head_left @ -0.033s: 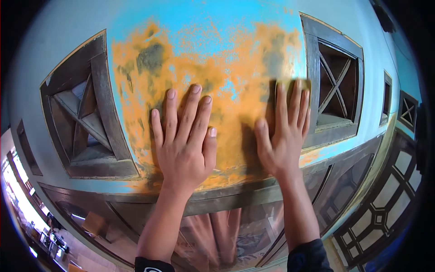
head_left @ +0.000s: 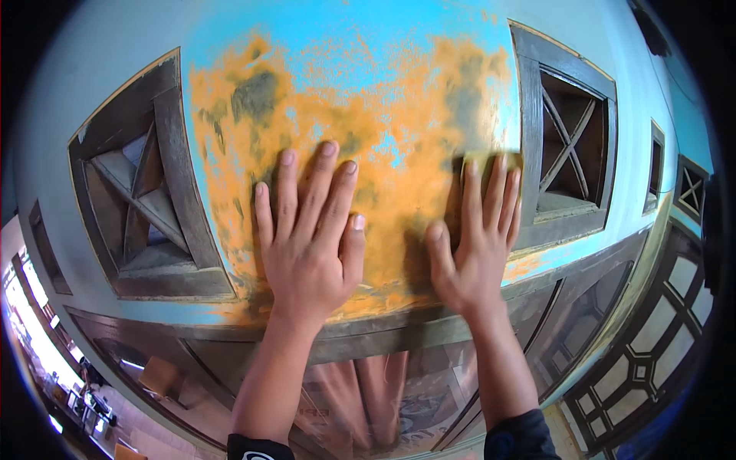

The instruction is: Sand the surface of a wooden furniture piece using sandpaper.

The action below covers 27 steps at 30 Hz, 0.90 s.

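Observation:
The wall patch [head_left: 399,207] in front of me is worn: orange and dark grey areas show through bright blue paint. My left hand [head_left: 307,257] lies flat on the orange area with its fingers spread, holding nothing. Over on the right, my right hand [head_left: 479,261] presses a yellowish-green piece of sandpaper [head_left: 516,162] against the wall. Its fingers are stretched out over the sheet, so only the upper edge and corners show. The thumb sticks out to the left of the sheet.
Wooden vent frames with crossed bars stand on either side, a left frame [head_left: 169,280] and a right frame [head_left: 529,61], the latter close to my right fingertips. Below runs a dark wooden rail [head_left: 383,335] above glass panes [head_left: 360,399]. A patterned door [head_left: 613,383] is at the lower right.
My right hand has slid downward and slightly left along the wall with the sandpaper. My left hand has stayed nearly in place.

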Each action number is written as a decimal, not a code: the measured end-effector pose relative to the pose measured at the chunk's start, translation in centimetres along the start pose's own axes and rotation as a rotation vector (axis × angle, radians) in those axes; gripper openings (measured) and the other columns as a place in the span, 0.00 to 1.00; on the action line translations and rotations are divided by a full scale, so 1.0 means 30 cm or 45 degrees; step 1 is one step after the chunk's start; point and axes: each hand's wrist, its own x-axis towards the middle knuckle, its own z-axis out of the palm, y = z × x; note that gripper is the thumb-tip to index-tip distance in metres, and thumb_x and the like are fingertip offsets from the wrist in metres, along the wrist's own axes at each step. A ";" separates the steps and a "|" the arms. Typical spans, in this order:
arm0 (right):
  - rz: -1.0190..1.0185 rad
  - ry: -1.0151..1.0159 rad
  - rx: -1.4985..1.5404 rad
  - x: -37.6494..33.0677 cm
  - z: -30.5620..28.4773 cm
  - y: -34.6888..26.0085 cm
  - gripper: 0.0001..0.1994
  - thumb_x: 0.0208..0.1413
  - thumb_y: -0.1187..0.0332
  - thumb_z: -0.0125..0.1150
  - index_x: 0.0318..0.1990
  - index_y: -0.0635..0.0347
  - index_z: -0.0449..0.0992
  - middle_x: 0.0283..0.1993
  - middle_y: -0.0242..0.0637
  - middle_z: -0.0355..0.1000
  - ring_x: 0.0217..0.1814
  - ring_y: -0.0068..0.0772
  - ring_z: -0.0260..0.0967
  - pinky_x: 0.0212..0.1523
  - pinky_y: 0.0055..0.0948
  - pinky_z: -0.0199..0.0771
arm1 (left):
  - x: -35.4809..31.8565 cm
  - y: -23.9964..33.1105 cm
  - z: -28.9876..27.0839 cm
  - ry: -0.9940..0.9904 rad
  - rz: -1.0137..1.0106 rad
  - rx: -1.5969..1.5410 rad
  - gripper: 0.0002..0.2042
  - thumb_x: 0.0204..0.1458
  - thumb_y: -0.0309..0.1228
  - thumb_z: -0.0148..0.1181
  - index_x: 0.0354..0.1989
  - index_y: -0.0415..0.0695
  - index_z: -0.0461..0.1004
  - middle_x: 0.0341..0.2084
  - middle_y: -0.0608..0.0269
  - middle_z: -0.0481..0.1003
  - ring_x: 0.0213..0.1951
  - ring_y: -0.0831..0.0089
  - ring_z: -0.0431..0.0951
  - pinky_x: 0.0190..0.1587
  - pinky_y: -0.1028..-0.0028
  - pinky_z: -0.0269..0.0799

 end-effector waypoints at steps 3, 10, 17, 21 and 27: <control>-0.048 -0.074 -0.053 -0.057 -0.021 0.013 0.39 0.65 0.44 0.56 0.79 0.50 0.59 0.86 0.53 0.41 0.88 0.62 0.32 0.81 0.59 0.29 | 0.007 -0.047 -0.018 0.000 -0.014 -0.002 0.22 0.69 0.41 0.47 0.69 0.52 0.74 0.74 0.63 0.66 0.77 0.49 0.57 0.77 0.48 0.44; -0.265 0.005 0.010 0.125 -0.010 0.014 0.34 0.70 0.42 0.50 0.78 0.43 0.62 0.85 0.48 0.47 0.87 0.58 0.38 0.81 0.56 0.35 | -0.034 -0.133 -0.043 0.111 -0.079 0.039 0.23 0.69 0.38 0.47 0.69 0.48 0.73 0.74 0.59 0.66 0.77 0.48 0.56 0.77 0.50 0.45; -0.555 0.062 0.064 0.222 0.005 0.014 0.29 0.69 0.43 0.53 0.74 0.36 0.70 0.82 0.41 0.55 0.84 0.56 0.47 0.79 0.60 0.46 | -0.068 -0.135 -0.020 0.132 -0.105 0.013 0.23 0.68 0.36 0.48 0.70 0.48 0.72 0.74 0.59 0.66 0.77 0.47 0.56 0.77 0.50 0.46; -0.757 -0.134 0.039 0.195 -0.018 -0.079 0.30 0.70 0.42 0.50 0.75 0.37 0.66 0.83 0.40 0.53 0.85 0.56 0.46 0.80 0.56 0.46 | -0.083 -0.142 -0.027 0.095 -0.121 -0.012 0.24 0.69 0.37 0.47 0.71 0.48 0.70 0.75 0.60 0.65 0.78 0.48 0.56 0.77 0.50 0.45; -0.980 -0.227 0.030 0.268 -0.024 -0.054 0.30 0.70 0.37 0.46 0.75 0.30 0.66 0.84 0.35 0.52 0.85 0.49 0.47 0.80 0.58 0.47 | -0.074 -0.140 -0.033 0.101 -0.115 -0.040 0.24 0.69 0.36 0.47 0.72 0.46 0.69 0.75 0.62 0.65 0.78 0.51 0.56 0.77 0.51 0.45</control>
